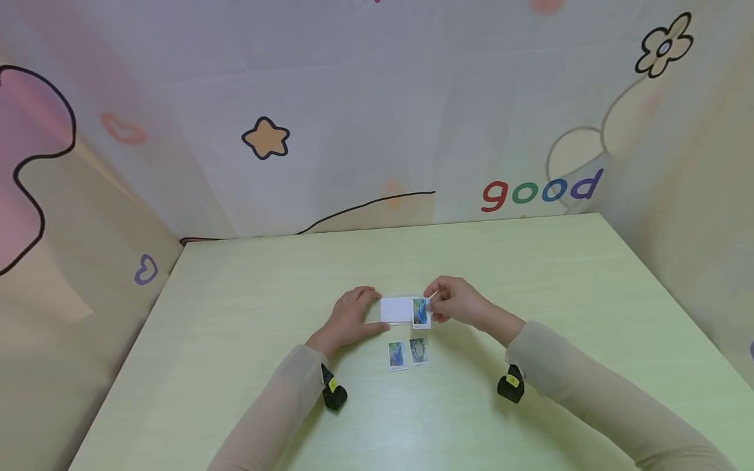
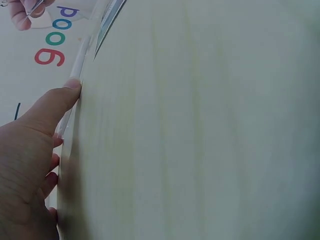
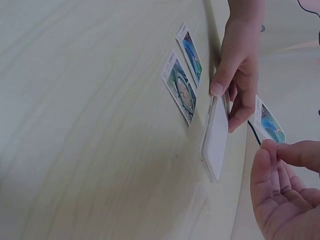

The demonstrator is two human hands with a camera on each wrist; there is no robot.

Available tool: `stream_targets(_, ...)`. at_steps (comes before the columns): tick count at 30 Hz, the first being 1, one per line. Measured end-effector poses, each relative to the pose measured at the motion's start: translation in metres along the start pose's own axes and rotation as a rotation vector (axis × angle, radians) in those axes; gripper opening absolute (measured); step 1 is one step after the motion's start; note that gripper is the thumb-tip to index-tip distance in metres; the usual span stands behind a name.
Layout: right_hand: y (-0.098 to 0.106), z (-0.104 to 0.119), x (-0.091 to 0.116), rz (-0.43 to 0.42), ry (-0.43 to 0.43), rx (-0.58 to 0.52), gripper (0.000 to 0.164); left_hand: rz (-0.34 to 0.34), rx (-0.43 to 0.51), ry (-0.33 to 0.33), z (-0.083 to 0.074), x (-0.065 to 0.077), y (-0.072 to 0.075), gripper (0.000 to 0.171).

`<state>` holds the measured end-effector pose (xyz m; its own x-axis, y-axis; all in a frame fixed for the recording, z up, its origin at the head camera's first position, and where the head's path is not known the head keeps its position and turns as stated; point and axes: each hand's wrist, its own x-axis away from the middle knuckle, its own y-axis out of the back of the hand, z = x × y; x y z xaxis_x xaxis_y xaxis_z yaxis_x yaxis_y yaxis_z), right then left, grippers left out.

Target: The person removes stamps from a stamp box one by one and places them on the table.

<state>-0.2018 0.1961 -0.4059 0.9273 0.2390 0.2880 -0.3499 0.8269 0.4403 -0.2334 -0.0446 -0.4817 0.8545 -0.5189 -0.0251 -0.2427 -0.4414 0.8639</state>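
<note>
Between its thumb and fingers, my left hand (image 1: pixel 351 316) holds the left end of a thin white flat case (image 1: pixel 396 310) lying on the table. The case has clear-looking edges in the right wrist view. My right hand (image 1: pixel 462 302) pinches a small blue-green stamp (image 1: pixel 421 313) by its right edge, above the case's right end. That stamp (image 3: pixel 270 125) shows a white border in the right wrist view. Nearer me lie two more stamps, a blue-green stamp (image 1: pixel 397 355) on the left and a stamp with a ring-shaped picture (image 1: pixel 419 351) on the right, slightly apart.
The pale wood-look table (image 1: pixel 247 405) spreads around the hands. A printed curtain (image 1: pixel 365 118) borders its back and sides. A black wrist camera (image 1: pixel 334 396) hangs at the left cuff and another black wrist camera (image 1: pixel 511 386) at the right cuff.
</note>
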Motion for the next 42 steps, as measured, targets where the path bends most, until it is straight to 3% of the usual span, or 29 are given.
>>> stream_targets(21,-0.001,-0.019,0.011,0.048,0.014,0.03,0.017,0.004,0.025,0.01,-0.001,0.002,0.002,0.062)
stream_targets(42,-0.002,-0.044,0.016,0.077,0.039,0.061,0.011,0.009,-0.017,0.014,-0.002,-0.001,0.002,0.063)
